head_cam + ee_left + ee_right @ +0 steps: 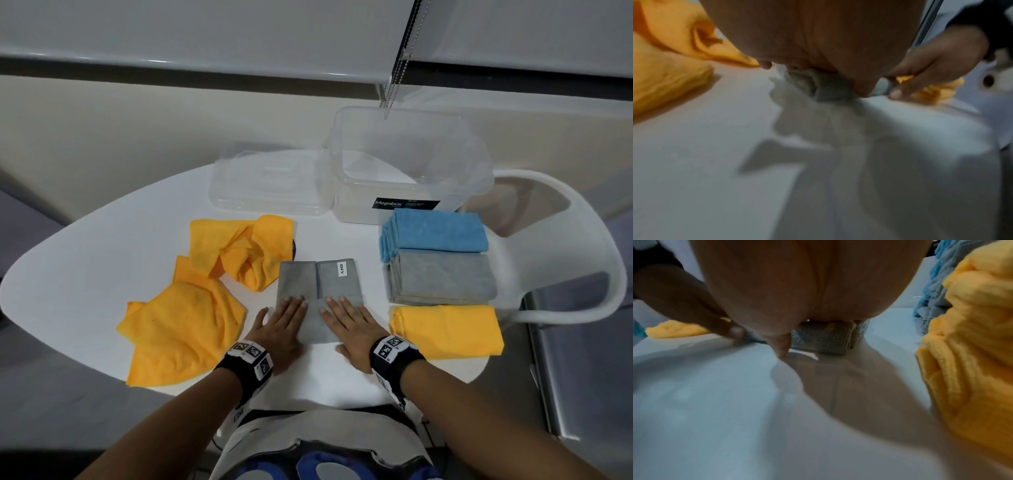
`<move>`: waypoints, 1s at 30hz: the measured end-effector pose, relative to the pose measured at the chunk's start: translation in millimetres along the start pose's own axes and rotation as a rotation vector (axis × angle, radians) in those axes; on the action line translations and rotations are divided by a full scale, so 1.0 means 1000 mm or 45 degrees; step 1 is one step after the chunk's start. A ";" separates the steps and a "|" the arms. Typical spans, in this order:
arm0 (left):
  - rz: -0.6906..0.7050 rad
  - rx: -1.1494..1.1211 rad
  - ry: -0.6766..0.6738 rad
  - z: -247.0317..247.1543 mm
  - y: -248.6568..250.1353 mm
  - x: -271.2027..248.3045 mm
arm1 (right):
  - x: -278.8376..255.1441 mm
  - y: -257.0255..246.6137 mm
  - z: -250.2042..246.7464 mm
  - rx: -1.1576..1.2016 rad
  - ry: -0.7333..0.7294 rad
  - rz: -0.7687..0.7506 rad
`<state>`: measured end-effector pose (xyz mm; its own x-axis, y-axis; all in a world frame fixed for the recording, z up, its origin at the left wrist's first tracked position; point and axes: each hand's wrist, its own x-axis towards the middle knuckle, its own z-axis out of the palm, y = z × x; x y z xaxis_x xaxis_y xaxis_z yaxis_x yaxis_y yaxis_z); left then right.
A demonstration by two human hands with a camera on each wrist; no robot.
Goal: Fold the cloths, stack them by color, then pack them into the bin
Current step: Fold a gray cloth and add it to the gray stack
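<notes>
A grey cloth (318,284), folded with both sides meeting in the middle, lies flat at the table's centre. My left hand (284,322) and right hand (346,322) press flat on its near half, fingers straight. In the wrist views the grey cloth (826,87) (824,339) shows under each palm. Two loose yellow cloths (181,325) (246,246) lie crumpled at the left. At the right sit a folded blue stack (435,233), a folded grey stack (442,277) and a folded yellow cloth (445,329). The clear bin (407,164) stands open behind them.
The bin's clear lid (267,181) lies on the white table (102,246) left of the bin. A white chair (561,246) stands past the table's right edge. A blind's bead chain (394,85) hangs above the bin.
</notes>
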<state>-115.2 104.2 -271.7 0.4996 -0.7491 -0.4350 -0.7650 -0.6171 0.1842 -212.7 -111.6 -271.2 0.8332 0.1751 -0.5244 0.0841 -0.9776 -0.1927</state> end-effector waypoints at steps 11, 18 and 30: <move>0.084 -0.118 -0.003 -0.005 -0.016 -0.013 | -0.025 0.001 -0.027 0.316 0.094 0.016; -0.264 -0.894 -0.038 -0.017 -0.029 -0.018 | -0.034 0.012 -0.030 0.904 0.177 0.193; -0.566 -0.899 0.152 -0.025 -0.025 0.028 | 0.010 0.027 -0.039 0.840 0.355 0.510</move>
<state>-72.4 93.0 -266.4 0.7645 -0.3964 -0.5083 -0.0729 -0.8367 0.5428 -180.6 -140.8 -248.9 0.8444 -0.2926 -0.4487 -0.5148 -0.6750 -0.5286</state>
